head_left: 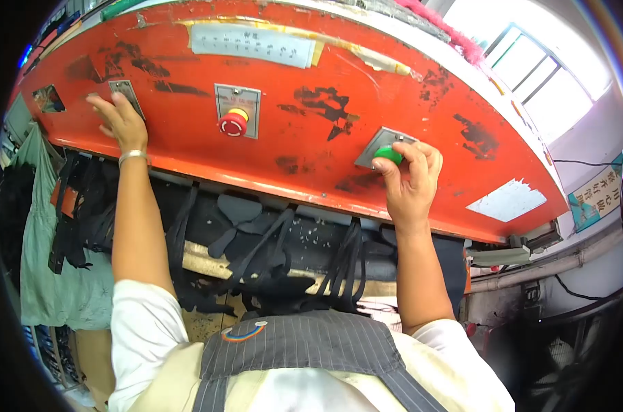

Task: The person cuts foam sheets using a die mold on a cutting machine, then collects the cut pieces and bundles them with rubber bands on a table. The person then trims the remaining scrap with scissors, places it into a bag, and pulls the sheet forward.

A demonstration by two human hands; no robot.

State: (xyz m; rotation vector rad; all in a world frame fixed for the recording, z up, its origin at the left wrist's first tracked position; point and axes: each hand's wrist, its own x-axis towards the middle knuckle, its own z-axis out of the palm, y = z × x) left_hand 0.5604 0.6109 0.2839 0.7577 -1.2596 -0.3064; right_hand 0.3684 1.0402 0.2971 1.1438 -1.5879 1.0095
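My left hand (124, 127) is raised against the red machine panel (181, 141), its fingers apart. It covers part of a small metal plate (127, 93), and whatever sits under the palm is hidden. At the right, my right hand (416, 180) has its thumb and curled fingers around a round green push button (389, 154) on another metal plate (367, 155). Between the hands, a red emergency stop button (233, 123) with a yellow collar stands on its own plate (250, 103); neither hand touches it.
Black fabric strips and scraps (256, 240) hang and lie below the panel. A green cloth (47, 275) drapes at the left. A paper label (253, 44) is stuck along the panel's top, and a bright window (541, 72) is at the upper right.
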